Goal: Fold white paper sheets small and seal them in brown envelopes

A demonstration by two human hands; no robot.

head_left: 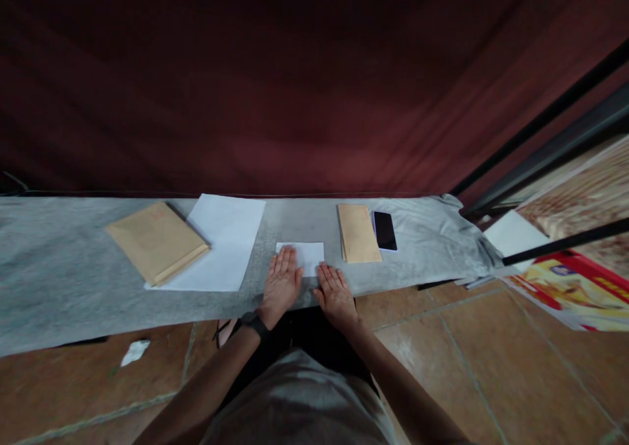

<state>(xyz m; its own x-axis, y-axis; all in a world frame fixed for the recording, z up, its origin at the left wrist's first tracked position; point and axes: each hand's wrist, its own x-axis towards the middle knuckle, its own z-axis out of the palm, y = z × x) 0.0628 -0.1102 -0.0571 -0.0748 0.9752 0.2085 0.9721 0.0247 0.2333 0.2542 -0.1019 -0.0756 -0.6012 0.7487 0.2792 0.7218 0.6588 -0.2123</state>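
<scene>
A small folded sheet of white paper lies on the grey cloth-covered table in front of me. My left hand rests flat over its left part, fingers stretched out and pointing away from me. At the paper's lower right corner, my right hand lies flat too, its fingertips touching the edge. Neither hand grips anything. To the right of the paper are brown envelopes, beside a dark-screened phone.
On the left, a stack of brown envelopes partly covers large white sheets. The grey tablecloth runs along a dark red curtain. A red and yellow box and dark metal bars stand at right. White scrap lies on the tiled floor.
</scene>
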